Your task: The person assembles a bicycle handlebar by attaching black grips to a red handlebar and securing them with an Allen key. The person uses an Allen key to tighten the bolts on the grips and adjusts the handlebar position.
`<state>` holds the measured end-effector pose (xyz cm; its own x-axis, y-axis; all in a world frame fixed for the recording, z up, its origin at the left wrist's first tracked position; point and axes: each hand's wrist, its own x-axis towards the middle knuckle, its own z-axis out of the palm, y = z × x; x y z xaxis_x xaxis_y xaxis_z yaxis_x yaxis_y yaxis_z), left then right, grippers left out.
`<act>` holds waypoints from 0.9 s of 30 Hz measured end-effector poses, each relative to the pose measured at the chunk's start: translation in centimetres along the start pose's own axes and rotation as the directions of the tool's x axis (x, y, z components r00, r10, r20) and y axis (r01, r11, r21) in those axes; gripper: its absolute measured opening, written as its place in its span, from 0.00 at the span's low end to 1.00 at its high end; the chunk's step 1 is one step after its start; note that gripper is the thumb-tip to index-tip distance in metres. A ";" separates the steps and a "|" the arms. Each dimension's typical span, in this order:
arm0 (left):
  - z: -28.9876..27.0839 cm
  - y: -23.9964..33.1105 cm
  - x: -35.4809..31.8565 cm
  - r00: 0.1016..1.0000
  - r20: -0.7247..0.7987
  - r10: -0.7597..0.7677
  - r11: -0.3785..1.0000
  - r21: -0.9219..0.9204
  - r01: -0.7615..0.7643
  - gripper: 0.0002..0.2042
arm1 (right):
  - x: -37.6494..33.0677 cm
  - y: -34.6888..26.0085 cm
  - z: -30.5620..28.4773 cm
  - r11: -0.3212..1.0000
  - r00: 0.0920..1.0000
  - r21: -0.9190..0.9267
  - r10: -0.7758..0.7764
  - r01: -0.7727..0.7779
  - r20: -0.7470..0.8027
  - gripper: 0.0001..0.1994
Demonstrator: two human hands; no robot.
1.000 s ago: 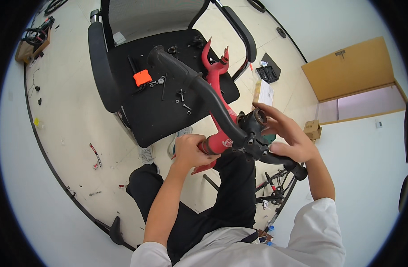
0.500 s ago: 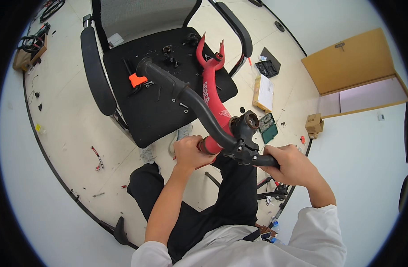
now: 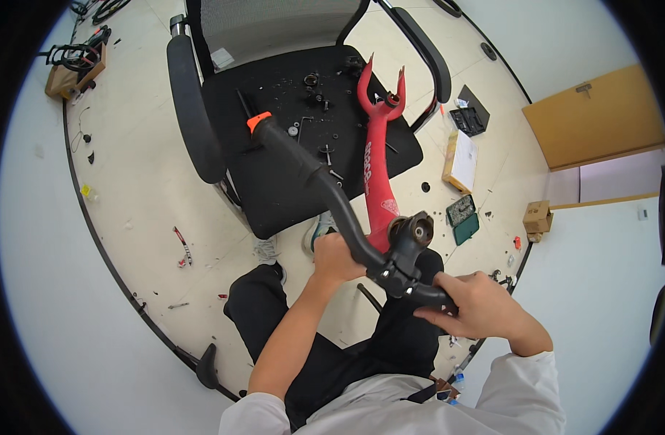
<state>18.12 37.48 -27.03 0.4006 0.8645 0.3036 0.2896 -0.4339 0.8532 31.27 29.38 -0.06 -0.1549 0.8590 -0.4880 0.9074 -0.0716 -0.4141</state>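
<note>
Handlebar runs up-left from our grips: right hand wraps its near end, left hand apparently clasps the red fork beneath.

red fork, black handlebar

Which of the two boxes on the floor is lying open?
The green case near the red fork lies open, showing its inside; the brown cardboard box by the wall is closed.
</note>
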 end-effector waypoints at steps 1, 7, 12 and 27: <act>0.1 -0.2 -0.1 1.000 0.012 -0.004 1.000 0.005 0.004 0.13 | 0.2 0.1 0.0 1.000 1.000 0.030 -0.008 0.007 0.027 0.18; -1.3 -0.4 0.3 0.998 -0.030 0.048 0.999 0.008 -0.048 0.15 | 0.8 1.4 -1.6 0.985 0.980 0.119 -0.141 0.124 0.138 0.21; -0.9 -0.3 0.1 0.999 0.046 0.011 1.000 0.006 -0.011 0.17 | 1.4 4.2 -1.7 0.946 0.989 0.289 -0.138 0.145 -0.046 0.29; -1.3 3.0 2.5 0.999 0.053 0.008 0.998 0.054 -0.011 0.23 | -3.9 0.1 5.2 0.793 0.675 -0.107 -0.573 0.600 -0.465 0.13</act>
<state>18.88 38.64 -23.14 0.4487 0.8463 0.2871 0.3318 -0.4561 0.8258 29.92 23.33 -2.22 -0.4427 0.8565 0.2656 0.6688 0.5126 -0.5385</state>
